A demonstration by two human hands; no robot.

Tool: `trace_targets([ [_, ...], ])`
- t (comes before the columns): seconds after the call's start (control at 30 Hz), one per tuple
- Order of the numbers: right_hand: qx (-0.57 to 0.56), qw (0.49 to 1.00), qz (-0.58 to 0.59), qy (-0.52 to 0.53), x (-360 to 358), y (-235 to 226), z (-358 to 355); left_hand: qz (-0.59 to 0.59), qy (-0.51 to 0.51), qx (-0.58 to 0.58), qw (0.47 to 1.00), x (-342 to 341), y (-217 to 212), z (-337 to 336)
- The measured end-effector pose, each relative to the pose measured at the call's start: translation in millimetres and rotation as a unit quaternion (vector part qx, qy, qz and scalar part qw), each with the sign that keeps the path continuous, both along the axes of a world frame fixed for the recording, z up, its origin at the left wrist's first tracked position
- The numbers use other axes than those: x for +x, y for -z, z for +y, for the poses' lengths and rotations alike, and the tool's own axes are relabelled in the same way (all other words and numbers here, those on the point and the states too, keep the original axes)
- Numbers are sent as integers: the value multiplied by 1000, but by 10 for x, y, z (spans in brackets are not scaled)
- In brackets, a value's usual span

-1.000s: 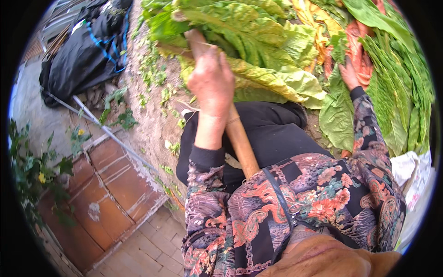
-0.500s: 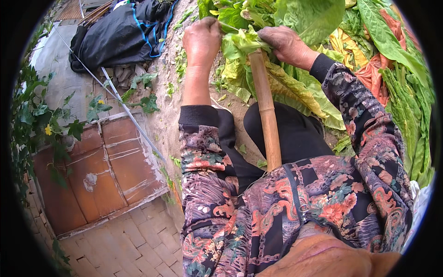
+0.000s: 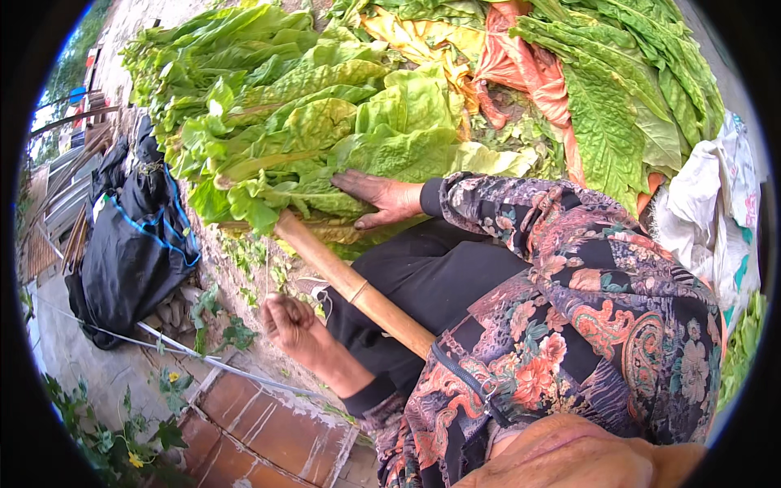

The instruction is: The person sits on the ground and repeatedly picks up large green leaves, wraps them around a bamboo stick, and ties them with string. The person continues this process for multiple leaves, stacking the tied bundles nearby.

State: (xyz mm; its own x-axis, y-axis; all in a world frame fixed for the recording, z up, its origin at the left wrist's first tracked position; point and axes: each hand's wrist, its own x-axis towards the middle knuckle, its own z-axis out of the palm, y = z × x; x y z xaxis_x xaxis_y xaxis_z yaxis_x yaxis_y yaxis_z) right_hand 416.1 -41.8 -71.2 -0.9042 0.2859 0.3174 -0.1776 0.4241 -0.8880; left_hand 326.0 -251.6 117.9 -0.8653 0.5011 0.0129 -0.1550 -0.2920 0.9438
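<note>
A bamboo pole (image 3: 358,286) slants from my waist out to the edge of a heap of large green and yellowing leaves (image 3: 325,122). My right hand (image 3: 382,199) lies on the leaves just beyond the pole's far end, fingers stretched out, thumb apart. On the pole's near left side, my left hand (image 3: 291,332) is closed with its fingers curled. A thin string (image 3: 267,264) runs from it up toward the leaf stems at the pole's tip. How the string is fixed among the stems is hidden.
Orange-red cloth (image 3: 521,61) lies between the heap and more long leaves (image 3: 610,114) at right. White sacking (image 3: 700,195) sits at the far right. A black bag with blue trim (image 3: 134,236), a thin pale pole (image 3: 236,366) and a brown panel (image 3: 260,415) are at left.
The view has swung toward the leaf heap. My right hand has gone from gripping leaves at the pole's end to lying flat. My left hand has drawn back from the leaves, string in it.
</note>
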Motion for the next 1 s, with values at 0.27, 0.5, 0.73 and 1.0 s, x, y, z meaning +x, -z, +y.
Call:
trace_targets([
  [0.27,413,732,-343,420,1855,-5,2429,231,136,-226,936,612,122,782],
  [0.5,465,510,-578,434,3148,130,2848,217,149,-282,923,574,-11,726],
  [0.73,472,631,-454,417,3296,73,2960,194,135,-269,934,526,23,760],
  [1.0,448,572,-600,335,3101,310,2854,172,157,-253,939,464,80,757],
])
